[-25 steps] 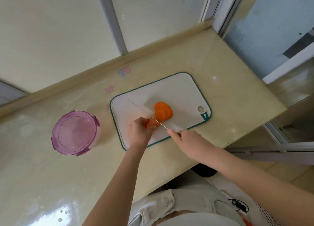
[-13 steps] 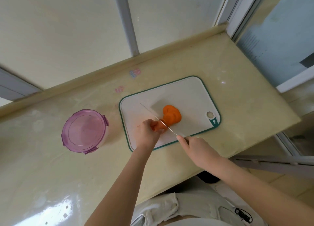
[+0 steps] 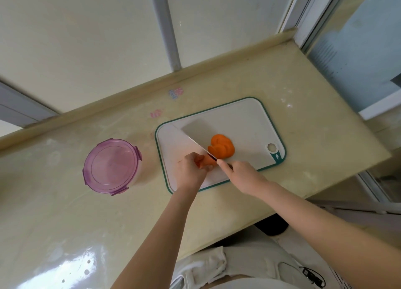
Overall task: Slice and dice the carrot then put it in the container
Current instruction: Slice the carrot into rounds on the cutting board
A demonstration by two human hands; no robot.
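Observation:
A white cutting board (image 3: 245, 119) with a green rim lies on the beige counter. On it, my left hand (image 3: 191, 171) grips the uncut stub of the carrot (image 3: 206, 162). Just right of the blade sits a pile of orange carrot slices (image 3: 222, 147). My right hand (image 3: 240, 175) holds the handle of a broad knife (image 3: 195, 132), index finger laid along its spine, the blade standing on the carrot between stub and slices. The round container (image 3: 111, 166) with a purple lid stands shut on the counter left of the board.
The counter (image 3: 314, 123) ends at a raised back ledge under frosted window panes and at a front edge near my body. A sliding door frame stands to the right. Small pink and blue stickers (image 3: 175, 93) lie behind the board.
The knife has tilted so its broad side shows, set against the carrot stub. My left hand has kept its grip on the stub. The view has shifted slightly.

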